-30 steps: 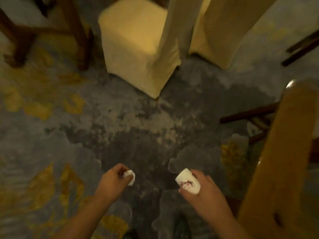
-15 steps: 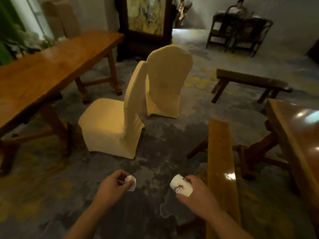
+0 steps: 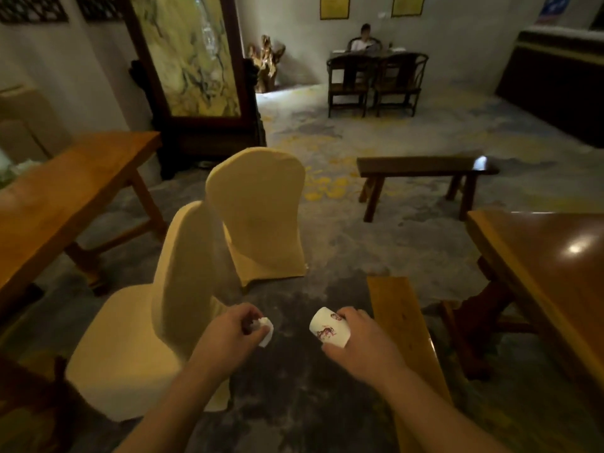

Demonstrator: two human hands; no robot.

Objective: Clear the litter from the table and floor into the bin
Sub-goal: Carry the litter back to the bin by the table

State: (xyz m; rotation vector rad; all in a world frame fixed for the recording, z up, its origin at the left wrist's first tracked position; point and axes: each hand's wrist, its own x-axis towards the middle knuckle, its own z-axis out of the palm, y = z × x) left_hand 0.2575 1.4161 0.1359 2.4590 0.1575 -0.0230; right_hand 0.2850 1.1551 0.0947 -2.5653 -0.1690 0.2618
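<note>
A white paper cup [image 3: 329, 331] printed with a red figure is held on its side in the right hand [image 3: 361, 343], fingers wrapped around its body, the base turned toward the left. A small crumpled white scrap [image 3: 266, 331] is pinched between thumb and fingertips of the left hand [image 3: 227, 338]. Both items are carried in the air above the mottled grey carpet [image 3: 327, 243], apart from each other.

Just left of the cup, beyond the left hand, a chair draped in a cream cover [image 3: 157, 322] is seen; a second covered chair [image 3: 261, 214] is set close behind it. Just right of the cup, a light wooden bench [image 3: 402, 322] is noted, and further right a glossy wooden table [image 3: 549, 266]. Well left of the cup a second wooden table [image 3: 65, 197] is recorded. Beyond the cup, a dark bench [image 3: 421, 168] is placed on the carpet, and far behind, a framed screen [image 3: 192, 60] and dark chairs [image 3: 376, 83] at a desk, where a seated person [image 3: 362, 40] is observed.
</note>
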